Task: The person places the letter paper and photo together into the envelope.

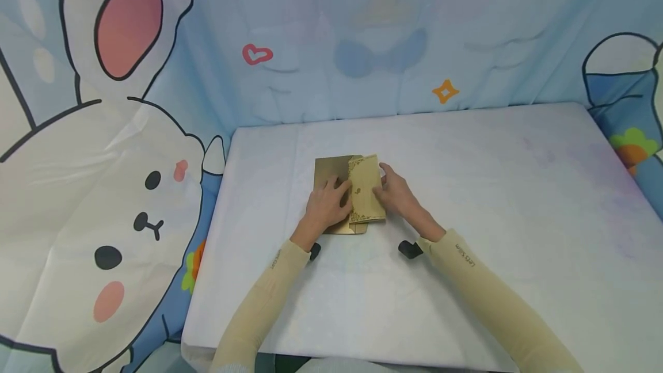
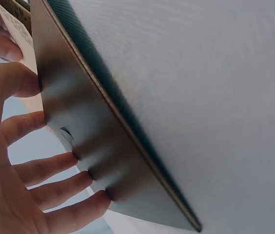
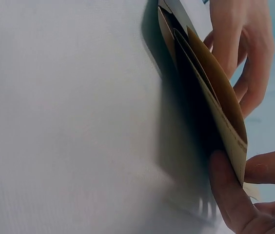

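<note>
Fingers of the left hand [image 1: 325, 207] lie straight and flat on the plain gold rectangular card envelope [image 1: 331, 172], pressing it down onto the surface; in the left wrist view the fingertips [image 2: 76, 158] rest against the envelope's smooth face [image 2: 86, 141] with nothing curled round it. That grip is spread, not closed. The right hand [image 1: 396, 194] pinches the right edge of the pale gold patterned folded card [image 1: 366, 189]: in the right wrist view its thumb [image 3: 227, 187] sits under the card's raised flap [image 3: 220, 97] with the other fingers behind, so the grip is clamped on the card. The card lies partly on the envelope, overlapping its right half and jutting past its right and near edges. Seen from the right wrist, the card's leaves stand slightly apart, lifted off the surface on that side.

Both pieces sit near the middle of the white cloth-covered surface [image 1: 492, 200], a little left of centre. Beige sleeves cover both forearms, each with a small black wrist-mounted device [image 1: 410, 249] just behind the hand. Behind and around the surface hangs a light blue cartoon-printed backdrop [image 1: 362, 33], with a large white rabbit figure [image 1: 98, 189] to the left.
</note>
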The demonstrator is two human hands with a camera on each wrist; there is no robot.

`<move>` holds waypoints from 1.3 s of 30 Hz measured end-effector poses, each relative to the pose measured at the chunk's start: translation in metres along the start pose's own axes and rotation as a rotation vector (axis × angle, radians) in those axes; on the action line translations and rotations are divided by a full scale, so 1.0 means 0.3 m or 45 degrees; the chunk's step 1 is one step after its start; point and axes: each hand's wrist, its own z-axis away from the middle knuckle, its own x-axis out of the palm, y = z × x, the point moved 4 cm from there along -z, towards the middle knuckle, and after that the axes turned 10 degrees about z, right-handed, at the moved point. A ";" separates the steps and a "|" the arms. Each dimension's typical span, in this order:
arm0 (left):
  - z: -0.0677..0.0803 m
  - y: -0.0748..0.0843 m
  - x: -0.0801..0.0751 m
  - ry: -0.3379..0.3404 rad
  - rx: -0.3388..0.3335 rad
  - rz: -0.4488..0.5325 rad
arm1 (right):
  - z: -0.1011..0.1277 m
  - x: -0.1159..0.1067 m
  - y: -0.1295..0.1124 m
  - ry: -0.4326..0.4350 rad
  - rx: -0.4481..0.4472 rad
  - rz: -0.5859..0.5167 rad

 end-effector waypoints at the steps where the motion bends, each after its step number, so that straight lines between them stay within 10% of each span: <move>1: -0.003 0.000 -0.001 0.001 -0.001 0.000 | -0.003 -0.003 0.002 0.018 -0.005 0.006; 21: -0.009 -0.006 0.003 -0.013 -0.013 0.055 | 0.007 0.019 0.000 0.043 -0.018 -0.075; 39: -0.004 -0.007 0.007 -0.086 -0.071 0.062 | 0.012 0.050 0.045 -0.391 -0.002 -0.369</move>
